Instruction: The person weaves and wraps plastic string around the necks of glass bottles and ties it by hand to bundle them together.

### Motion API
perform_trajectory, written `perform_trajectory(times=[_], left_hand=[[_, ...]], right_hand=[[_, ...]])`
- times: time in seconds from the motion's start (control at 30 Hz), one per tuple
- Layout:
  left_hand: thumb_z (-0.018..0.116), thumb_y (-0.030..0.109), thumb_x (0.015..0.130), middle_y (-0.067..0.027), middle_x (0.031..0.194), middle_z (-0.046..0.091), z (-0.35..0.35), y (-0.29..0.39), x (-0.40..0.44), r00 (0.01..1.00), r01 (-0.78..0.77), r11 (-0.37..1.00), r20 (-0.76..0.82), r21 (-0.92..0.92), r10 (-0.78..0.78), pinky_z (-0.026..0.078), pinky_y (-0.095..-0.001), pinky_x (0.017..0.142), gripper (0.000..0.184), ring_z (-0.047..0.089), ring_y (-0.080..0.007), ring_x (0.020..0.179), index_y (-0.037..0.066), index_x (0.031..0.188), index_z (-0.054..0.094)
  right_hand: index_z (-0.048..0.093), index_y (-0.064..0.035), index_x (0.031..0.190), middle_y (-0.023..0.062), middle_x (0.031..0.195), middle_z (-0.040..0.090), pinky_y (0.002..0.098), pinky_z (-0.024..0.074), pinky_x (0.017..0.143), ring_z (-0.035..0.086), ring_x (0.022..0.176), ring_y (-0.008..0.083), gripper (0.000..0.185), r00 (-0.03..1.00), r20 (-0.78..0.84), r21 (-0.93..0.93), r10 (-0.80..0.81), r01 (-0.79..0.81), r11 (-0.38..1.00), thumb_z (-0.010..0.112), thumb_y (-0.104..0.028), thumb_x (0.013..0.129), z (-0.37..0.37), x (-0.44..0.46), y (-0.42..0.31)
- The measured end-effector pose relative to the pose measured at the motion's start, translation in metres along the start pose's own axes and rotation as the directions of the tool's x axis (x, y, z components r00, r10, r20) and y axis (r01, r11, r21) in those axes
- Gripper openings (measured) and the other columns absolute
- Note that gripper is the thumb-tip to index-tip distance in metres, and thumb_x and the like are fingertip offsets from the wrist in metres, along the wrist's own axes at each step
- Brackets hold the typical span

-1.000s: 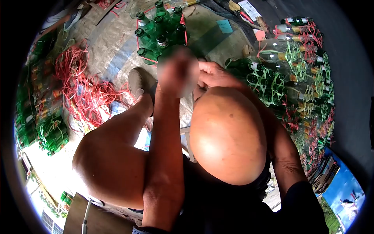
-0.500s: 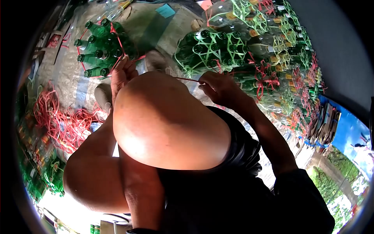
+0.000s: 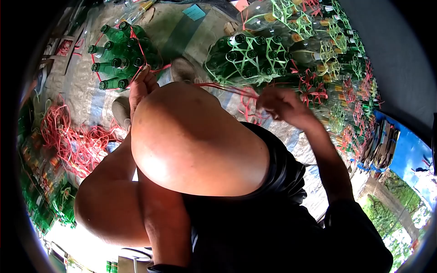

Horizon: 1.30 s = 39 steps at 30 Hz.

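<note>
Left hand [image 3: 142, 85] beside bottles [image 3: 119, 50], bare floor [image 3: 210, 22] alongside

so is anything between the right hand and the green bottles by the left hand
Yes, the right knee juts up between the right hand and those green bottles, hiding part of the red string. Nothing visible separates the left hand from them.
</note>
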<state>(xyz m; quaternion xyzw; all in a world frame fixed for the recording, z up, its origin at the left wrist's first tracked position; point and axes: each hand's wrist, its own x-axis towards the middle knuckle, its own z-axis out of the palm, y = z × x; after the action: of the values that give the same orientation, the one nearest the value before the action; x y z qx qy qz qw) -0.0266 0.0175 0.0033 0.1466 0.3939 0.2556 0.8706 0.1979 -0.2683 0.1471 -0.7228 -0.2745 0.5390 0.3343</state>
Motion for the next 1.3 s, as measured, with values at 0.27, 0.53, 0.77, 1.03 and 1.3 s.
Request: perform_trajectory(times=[0.27,0.53,0.77,1.03,1.3], left_hand=[[0.080,0.013,0.086,0.0072,0.060,0.045,0.000,0.004,0.016,0.921,-0.012,0.956,-0.370,0.293,0.124,0.025,-0.0270,0.039,0.024,0.037,-0.0082,0.044,0.020,0.084,0.056],[0.074,0.014,0.094,0.0004,0.085,0.069,-0.014,-0.011,0.013,0.889,-0.195,0.895,-0.313,0.402,0.334,0.044,-0.0253,0.063,0.013,0.056,-0.0089,0.069,0.003,0.100,0.076],[0.071,0.013,0.096,0.0025,0.078,0.064,-0.014,-0.025,0.005,0.821,-0.328,0.863,-0.337,0.385,0.462,0.038,-0.0230,0.059,0.017,0.049,-0.0052,0.066,-0.004,0.098,0.076],[0.072,0.022,0.093,0.0030,0.060,0.051,-0.032,-0.054,0.004,0.785,-0.387,0.885,-0.411,0.260,0.464,0.031,-0.0268,0.039,0.023,0.041,-0.0077,0.043,0.008,0.078,0.062],[0.072,0.020,0.093,0.0026,0.060,0.051,-0.014,-0.051,-0.013,0.817,-0.318,0.939,-0.465,0.129,0.341,0.030,-0.0275,0.037,0.020,0.038,-0.0072,0.042,0.004,0.084,0.065]], right_hand=[[0.061,-0.0066,0.132,0.0228,0.105,0.068,0.0470,0.0534,0.085,0.068,0.096,0.0412,0.043,0.993,0.066,-0.788,-0.097,0.112,0.605,0.066,-0.029,0.096,0.052,0.016,0.155],[0.069,-0.0006,0.111,0.0188,0.103,0.073,0.0387,0.0574,0.082,0.072,0.095,0.0338,0.023,0.914,-0.027,-0.283,-0.404,0.380,0.880,0.063,-0.019,0.099,0.063,0.112,-0.017],[0.073,0.0030,0.098,0.0076,0.077,0.069,0.0316,0.0509,0.067,0.060,0.074,0.0103,0.031,0.904,0.174,0.009,-0.392,0.396,0.918,0.074,-0.027,0.092,0.149,0.243,-0.047],[0.073,0.0034,0.085,0.0090,0.070,0.069,0.0327,0.0522,0.059,0.064,0.063,0.0130,0.024,0.953,0.031,-0.058,-0.300,0.301,0.952,0.077,-0.021,0.088,0.176,0.262,-0.042],[0.070,0.0003,0.085,0.0097,0.070,0.070,0.0350,0.0530,0.059,0.065,0.062,0.0169,0.018,0.967,0.045,-0.150,-0.251,0.255,0.955,0.070,-0.016,0.093,0.175,0.259,-0.047]])
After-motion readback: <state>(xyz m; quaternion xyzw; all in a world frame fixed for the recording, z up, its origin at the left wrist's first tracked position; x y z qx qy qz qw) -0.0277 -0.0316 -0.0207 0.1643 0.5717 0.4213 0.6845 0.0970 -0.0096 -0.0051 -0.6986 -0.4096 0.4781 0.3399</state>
